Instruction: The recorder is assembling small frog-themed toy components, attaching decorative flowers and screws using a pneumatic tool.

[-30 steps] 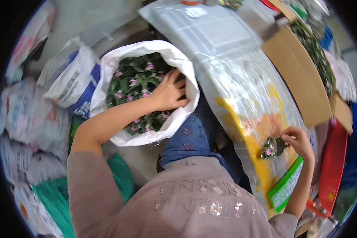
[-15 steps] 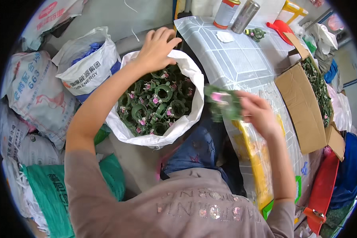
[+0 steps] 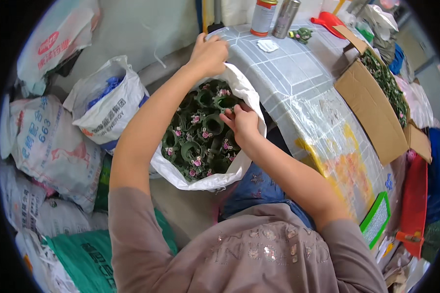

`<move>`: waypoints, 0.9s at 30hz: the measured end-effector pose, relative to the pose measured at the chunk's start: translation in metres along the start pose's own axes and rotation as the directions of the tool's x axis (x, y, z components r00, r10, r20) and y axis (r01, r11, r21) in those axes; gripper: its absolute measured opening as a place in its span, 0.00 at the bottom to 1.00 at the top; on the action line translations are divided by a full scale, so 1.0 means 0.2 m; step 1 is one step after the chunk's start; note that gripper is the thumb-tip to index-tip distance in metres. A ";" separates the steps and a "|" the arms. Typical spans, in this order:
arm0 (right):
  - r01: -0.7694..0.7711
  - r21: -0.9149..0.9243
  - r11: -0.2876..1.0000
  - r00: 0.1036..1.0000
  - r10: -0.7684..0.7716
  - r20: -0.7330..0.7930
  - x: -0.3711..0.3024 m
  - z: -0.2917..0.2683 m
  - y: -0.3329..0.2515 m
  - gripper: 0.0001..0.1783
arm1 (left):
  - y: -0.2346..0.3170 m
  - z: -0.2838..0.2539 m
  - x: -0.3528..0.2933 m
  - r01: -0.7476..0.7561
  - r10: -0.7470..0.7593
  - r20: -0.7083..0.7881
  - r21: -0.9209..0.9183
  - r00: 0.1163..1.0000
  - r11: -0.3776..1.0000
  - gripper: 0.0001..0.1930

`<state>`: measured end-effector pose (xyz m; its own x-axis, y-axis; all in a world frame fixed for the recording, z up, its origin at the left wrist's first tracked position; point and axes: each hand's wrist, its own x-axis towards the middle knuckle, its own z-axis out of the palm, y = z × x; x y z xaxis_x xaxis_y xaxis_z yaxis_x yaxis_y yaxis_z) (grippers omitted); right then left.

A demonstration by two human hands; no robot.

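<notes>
A white woven sack (image 3: 198,184) stands open in front of me, filled with green ring-shaped ornaments (image 3: 189,150) that carry small pink flowers. My right hand (image 3: 244,124) reaches in over the sack's right side. Its bent fingers are at the edge of one green ring ornament (image 3: 226,102) on top of the pile, and appear to pinch it. Beyond the sack's far rim, by the table corner, is my left hand (image 3: 209,54). Its fingers curl downward, and what they grip, if anything, is hidden.
On the right stands a table with a grey patterned cover (image 3: 288,73), bearing a spray can (image 3: 264,18), a metal can (image 3: 286,19) and a small green ornament (image 3: 303,35). An opened carton (image 3: 371,117) of greenery stands farther right. Filled sacks (image 3: 58,151) crowd the left.
My right hand has moved left from over the table edge into the sack, with the green flowered ornament it carried. My left hand has shifted slightly off the rim, its fingers curling. The view has shifted.
</notes>
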<state>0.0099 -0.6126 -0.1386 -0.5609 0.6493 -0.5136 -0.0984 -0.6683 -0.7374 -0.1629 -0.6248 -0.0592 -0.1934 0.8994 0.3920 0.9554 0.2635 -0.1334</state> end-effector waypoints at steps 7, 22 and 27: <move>0.128 0.286 0.949 0.987 -0.094 -0.130 0.42 0.25 0.35 0.10 | 0.04 -0.01 -0.39 -0.126 0.096 -0.280 -0.093 0.955 0.988 0.09; -0.140 -0.244 0.960 0.661 0.274 0.698 -0.44 -0.47 -0.50 0.22 | 0.16 0.33 -0.48 0.270 -0.087 0.620 -0.208 0.780 0.940 0.34; 0.222 -0.262 0.939 0.820 -0.034 0.571 -0.81 -1.07 -1.06 0.23 | 0.27 -0.27 -0.24 0.102 0.057 0.755 -0.162 0.653 0.982 0.33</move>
<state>0.2975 -0.4980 0.0065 -0.9262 0.3480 -0.1450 -0.0015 -0.3880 -0.9216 -0.0891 -0.6725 -0.0366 -0.2404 0.8656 -0.4393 0.9542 0.2937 0.0566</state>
